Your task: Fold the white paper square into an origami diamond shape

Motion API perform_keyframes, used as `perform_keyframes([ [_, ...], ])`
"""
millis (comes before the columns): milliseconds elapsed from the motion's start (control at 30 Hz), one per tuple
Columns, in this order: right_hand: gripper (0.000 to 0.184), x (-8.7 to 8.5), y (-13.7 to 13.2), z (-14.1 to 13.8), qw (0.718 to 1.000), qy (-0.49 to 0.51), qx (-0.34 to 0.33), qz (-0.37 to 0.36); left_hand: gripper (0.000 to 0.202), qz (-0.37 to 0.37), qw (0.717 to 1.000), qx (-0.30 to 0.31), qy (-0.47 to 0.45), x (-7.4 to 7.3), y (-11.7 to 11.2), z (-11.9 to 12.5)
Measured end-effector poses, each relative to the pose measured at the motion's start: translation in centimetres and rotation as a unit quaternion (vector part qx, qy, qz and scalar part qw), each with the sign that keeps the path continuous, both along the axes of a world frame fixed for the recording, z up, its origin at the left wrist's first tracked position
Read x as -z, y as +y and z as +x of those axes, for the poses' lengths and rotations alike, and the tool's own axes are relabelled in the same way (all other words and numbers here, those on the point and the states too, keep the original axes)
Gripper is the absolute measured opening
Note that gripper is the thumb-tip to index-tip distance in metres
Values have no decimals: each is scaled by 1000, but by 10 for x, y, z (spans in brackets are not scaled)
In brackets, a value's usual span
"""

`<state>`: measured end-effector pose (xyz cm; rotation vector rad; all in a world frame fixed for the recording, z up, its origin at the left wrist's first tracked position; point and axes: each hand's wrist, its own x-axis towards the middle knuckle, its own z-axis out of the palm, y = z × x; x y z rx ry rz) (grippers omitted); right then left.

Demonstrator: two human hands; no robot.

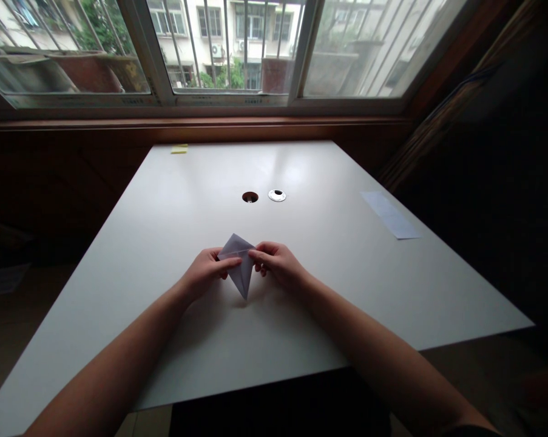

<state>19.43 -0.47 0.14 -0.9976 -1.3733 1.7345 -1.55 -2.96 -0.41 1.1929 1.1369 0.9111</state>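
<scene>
A piece of folded paper, pale and kite-shaped, is held up between my two hands over the near middle of the table. Its long point aims down toward me, and creases run across and along it. My left hand grips the left corner, with the thumb lying across the front face. At the right corner, my right hand pinches the edge between thumb and fingers. Some fingertips of both hands are hidden behind the paper or in shadow.
The white table reaches toward a barred window. It has a round hole with a silver ring-shaped cover beside it. A paper strip lies at the right, and yellow strips lie at the far left corner.
</scene>
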Motion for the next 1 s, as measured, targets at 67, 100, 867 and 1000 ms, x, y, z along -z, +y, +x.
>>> perform_keyframes([
  [67,35,1,-1,0,1000,16,6,-4,31,5,1000,-2,2,-1,0,0],
  [100,35,1,-1,0,1000,22,7,-6,30,9,1000,-4,2,-2,-1,0],
  [867,33,8,0,-2,999,18,-9,40,40,5,1000,-25,-17,-4,-6,4],
  [1000,34,6,-1,-2,999,24,1,45,42,16,999,-50,-5,-2,-6,5],
])
